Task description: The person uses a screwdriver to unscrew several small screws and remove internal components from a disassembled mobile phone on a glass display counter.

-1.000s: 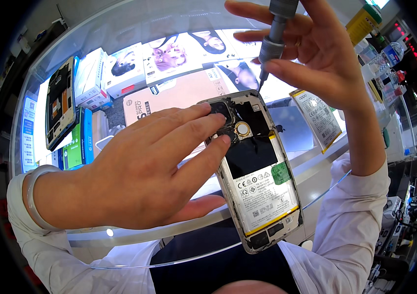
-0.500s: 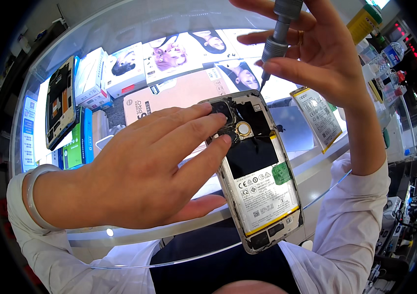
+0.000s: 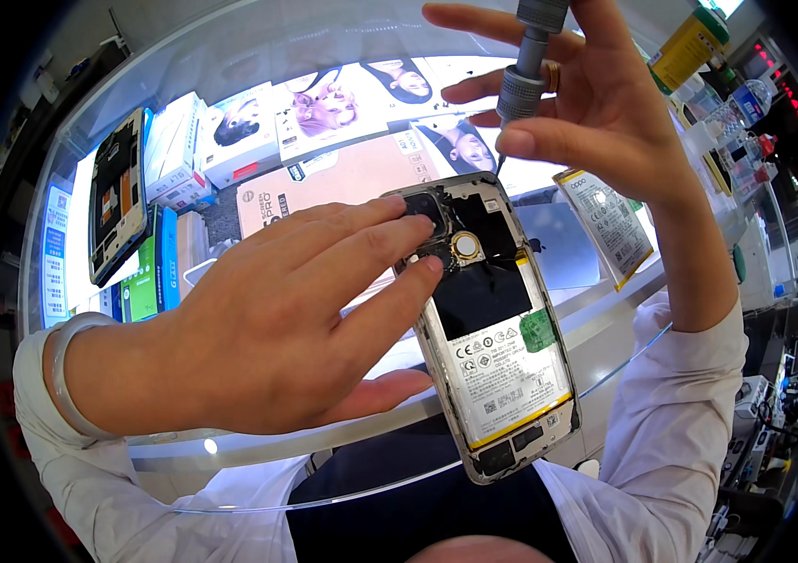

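Observation:
My left hand [image 3: 281, 319] grips an opened phone [image 3: 488, 385], its fingertips on the upper-left corner by the black camera part. The phone shows a silver battery with yellow edging, a green sticker, black film and a gold-ringed round part. My right hand [image 3: 605, 122] is closed on a grey metal screwdriver [image 3: 521, 89] with fingertips and thumb, outer fingers raised; the thin bit points down at the phone's top-right corner. A loose battery [image 3: 605, 225] lies just right of the phone.
A second opened phone [image 3: 117, 197] sits at left on the lit glass counter [image 3: 183, 56]. Boxes [image 3: 169, 155] and a pink package [image 3: 324, 178] lie under or on it. A yellow container [image 3: 685, 52], bottles [image 3: 746, 98] and dark clutter [image 3: 760, 432] line the right side.
My right thumb has slid slightly down the screwdriver and its raised fingers have shifted a little. My left hand and the phone look nearly unmoved.

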`<state>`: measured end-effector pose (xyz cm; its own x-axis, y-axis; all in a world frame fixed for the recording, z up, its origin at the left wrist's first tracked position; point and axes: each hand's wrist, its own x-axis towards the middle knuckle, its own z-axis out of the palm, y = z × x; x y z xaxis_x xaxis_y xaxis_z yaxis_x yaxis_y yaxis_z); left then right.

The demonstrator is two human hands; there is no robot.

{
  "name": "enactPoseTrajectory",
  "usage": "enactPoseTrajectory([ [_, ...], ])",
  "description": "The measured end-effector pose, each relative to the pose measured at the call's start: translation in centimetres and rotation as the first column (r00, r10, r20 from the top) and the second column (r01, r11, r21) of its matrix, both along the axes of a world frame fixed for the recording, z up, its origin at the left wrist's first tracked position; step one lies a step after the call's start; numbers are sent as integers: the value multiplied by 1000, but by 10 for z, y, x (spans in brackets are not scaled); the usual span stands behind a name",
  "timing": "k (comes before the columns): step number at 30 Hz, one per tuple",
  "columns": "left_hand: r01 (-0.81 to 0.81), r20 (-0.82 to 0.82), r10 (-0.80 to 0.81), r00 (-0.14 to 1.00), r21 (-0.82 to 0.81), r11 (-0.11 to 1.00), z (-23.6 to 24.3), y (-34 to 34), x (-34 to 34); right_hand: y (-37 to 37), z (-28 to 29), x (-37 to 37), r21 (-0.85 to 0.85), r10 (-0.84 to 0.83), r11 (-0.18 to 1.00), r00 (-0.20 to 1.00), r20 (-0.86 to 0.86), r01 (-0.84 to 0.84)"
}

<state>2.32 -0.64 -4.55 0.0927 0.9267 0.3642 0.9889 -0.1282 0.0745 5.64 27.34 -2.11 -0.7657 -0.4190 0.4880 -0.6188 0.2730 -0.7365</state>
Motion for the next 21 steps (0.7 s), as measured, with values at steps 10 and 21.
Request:
enactPoseTrajectory([
  [10, -14, -2, 14, 1000, -12, 1000, 0, 0, 1, 12, -5, -12, 1, 135, 991, 988, -77, -135],
  [21, -1, 15, 1, 1000, 9, 1000, -1, 0, 0, 4, 0, 3, -192, 140, 975, 983, 122, -115],
])
